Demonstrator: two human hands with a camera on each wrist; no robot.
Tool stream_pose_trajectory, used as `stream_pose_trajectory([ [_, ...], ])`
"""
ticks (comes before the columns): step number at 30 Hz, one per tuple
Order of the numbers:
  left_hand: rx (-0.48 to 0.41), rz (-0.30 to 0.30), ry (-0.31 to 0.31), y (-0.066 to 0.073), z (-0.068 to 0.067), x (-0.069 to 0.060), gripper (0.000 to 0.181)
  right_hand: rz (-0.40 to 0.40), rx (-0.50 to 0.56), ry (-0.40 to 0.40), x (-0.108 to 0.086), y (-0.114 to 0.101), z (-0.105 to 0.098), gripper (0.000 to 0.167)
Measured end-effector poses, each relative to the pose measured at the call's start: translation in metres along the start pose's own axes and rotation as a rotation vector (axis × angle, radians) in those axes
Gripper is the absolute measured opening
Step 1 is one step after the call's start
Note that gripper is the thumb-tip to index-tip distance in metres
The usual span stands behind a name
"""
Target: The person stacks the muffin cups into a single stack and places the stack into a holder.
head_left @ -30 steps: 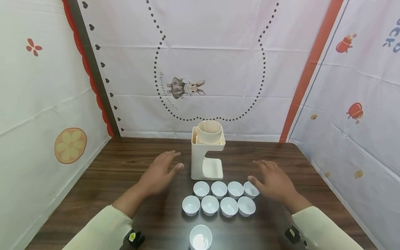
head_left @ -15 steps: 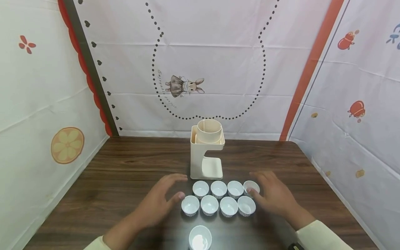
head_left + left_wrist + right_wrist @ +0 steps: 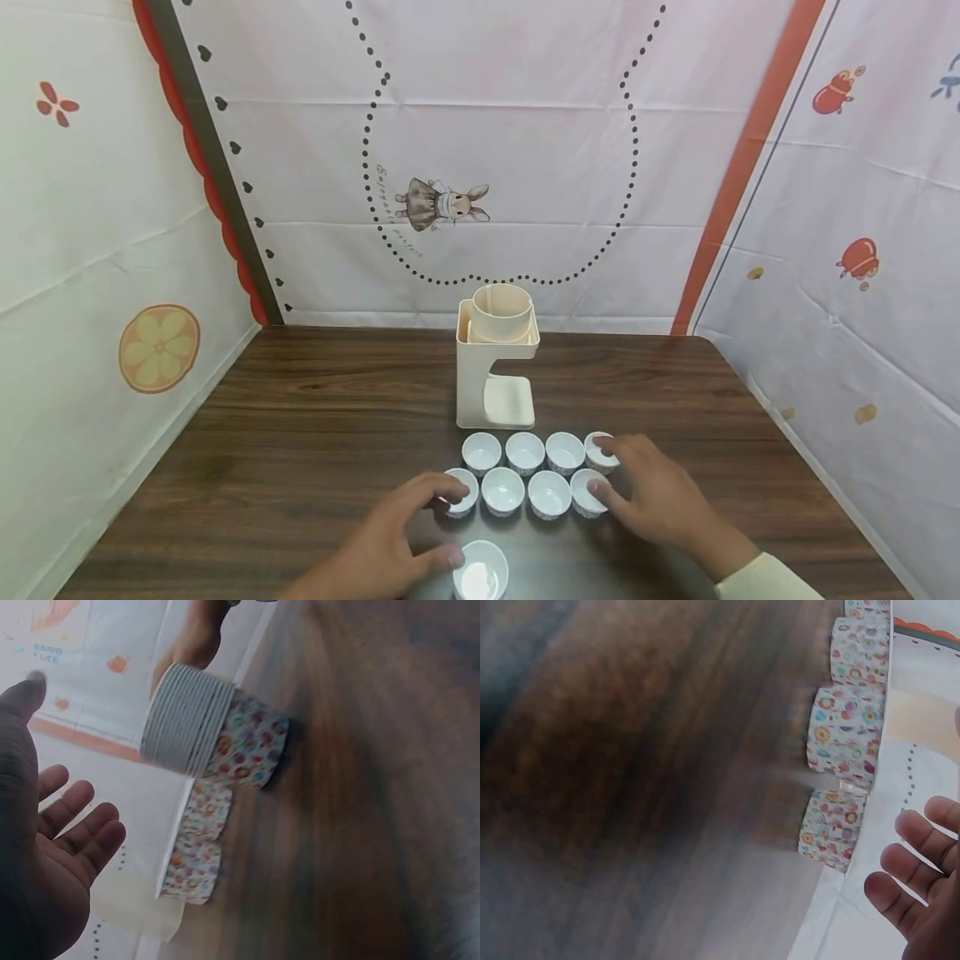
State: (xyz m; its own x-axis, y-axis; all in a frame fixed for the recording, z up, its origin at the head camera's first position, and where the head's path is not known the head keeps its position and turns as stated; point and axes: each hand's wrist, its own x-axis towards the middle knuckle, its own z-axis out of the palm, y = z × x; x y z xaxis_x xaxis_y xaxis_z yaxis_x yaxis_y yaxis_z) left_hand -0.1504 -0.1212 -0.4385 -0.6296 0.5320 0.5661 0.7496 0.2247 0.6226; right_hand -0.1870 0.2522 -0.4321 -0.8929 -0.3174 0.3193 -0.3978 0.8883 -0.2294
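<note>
Two rows of small white paper cups [image 3: 503, 492] with a colourful printed pattern stand upright on the table. In front of them is a taller nested stack of the same cups [image 3: 191, 724], also seen from above as a cup stack [image 3: 481, 571] at the bottom of the head view. My left hand [image 3: 393, 537] is spread left of this stack, its index finger over the front row's leftmost cup and its thumb beside the stack. My right hand [image 3: 663, 500] hovers at the rows' right end, fingers loosely bent, partly hiding the rightmost cups. Neither hand grips anything.
A cream cup dispenser [image 3: 472, 375] with a round tube on top stands behind the rows. The dark wooden table [image 3: 337, 392] is bounded by a printed white cloth [image 3: 525, 167] at the back and on both sides.
My left hand has come back and down from beside the dispenser to the cup stack. My right hand has moved slightly down toward the rightmost cups. The cups stand as before.
</note>
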Motion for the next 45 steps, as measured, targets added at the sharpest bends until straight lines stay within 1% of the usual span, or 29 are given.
stream_pose_trajectory([
  [2, -0.034, -0.04, -0.027, 0.001, 0.004, -0.003, 0.061, -0.031, -0.01, 0.018, -0.003, 0.0, 0.003, 0.054],
  [4, -0.061, -0.105, -0.061, 0.003, 0.007, -0.005, 0.065, -0.061, -0.02, 0.037, -0.005, 0.0, 0.004, 0.054],
  [7, -0.08, -0.216, -0.124, 0.004, 0.011, -0.008, 0.069, -0.08, -0.031, 0.042, -0.007, -0.001, 0.006, 0.056],
  [9, -0.087, -0.27, -0.163, 0.004, 0.013, -0.009, 0.072, -0.088, -0.04, 0.047, -0.009, -0.002, 0.008, 0.057],
  [10, -0.09, -0.282, -0.179, 0.004, 0.014, -0.008, 0.073, -0.09, -0.043, 0.049, -0.01, -0.002, 0.008, 0.057],
  [13, -0.086, -0.281, -0.209, 0.003, 0.017, -0.007, 0.078, -0.095, -0.05, 0.055, -0.012, -0.003, 0.01, 0.058],
  [17, -0.054, -0.248, -0.22, 0.002, 0.022, -0.007, 0.079, -0.097, -0.063, 0.048, -0.013, -0.004, 0.012, 0.061],
  [20, -0.027, -0.258, -0.225, 0.002, 0.024, -0.008, 0.076, -0.085, -0.072, 0.028, -0.013, -0.005, 0.012, 0.065],
  [23, -0.03, -0.293, -0.227, 0.002, 0.028, -0.009, 0.071, -0.069, -0.08, 0.004, -0.013, -0.005, 0.013, 0.067],
  [25, -0.031, -0.308, -0.219, 0.002, 0.03, -0.009, 0.067, -0.065, -0.083, -0.004, -0.013, -0.004, 0.014, 0.068],
  [29, -0.019, -0.311, -0.184, 0.003, 0.033, -0.008, 0.062, -0.062, -0.09, -0.01, -0.014, -0.003, 0.014, 0.069],
  [32, -0.027, -0.333, -0.158, 0.004, 0.035, -0.006, 0.06, -0.056, -0.094, -0.015, -0.014, -0.003, 0.013, 0.07],
  [34, -0.043, -0.357, -0.148, 0.004, 0.036, -0.004, 0.06, -0.051, -0.092, -0.019, -0.014, -0.004, 0.013, 0.071],
  [36, -0.054, -0.365, -0.138, 0.004, 0.038, -0.002, 0.06, -0.046, -0.09, -0.023, -0.014, -0.005, 0.013, 0.071],
  [41, -0.049, -0.353, -0.122, 0.001, 0.039, 0.001, 0.061, -0.033, -0.094, -0.034, -0.014, -0.005, 0.013, 0.071],
  [45, -0.038, -0.373, -0.11, 0.0, 0.04, 0.003, 0.063, -0.026, -0.098, -0.034, -0.014, -0.005, 0.014, 0.071],
])
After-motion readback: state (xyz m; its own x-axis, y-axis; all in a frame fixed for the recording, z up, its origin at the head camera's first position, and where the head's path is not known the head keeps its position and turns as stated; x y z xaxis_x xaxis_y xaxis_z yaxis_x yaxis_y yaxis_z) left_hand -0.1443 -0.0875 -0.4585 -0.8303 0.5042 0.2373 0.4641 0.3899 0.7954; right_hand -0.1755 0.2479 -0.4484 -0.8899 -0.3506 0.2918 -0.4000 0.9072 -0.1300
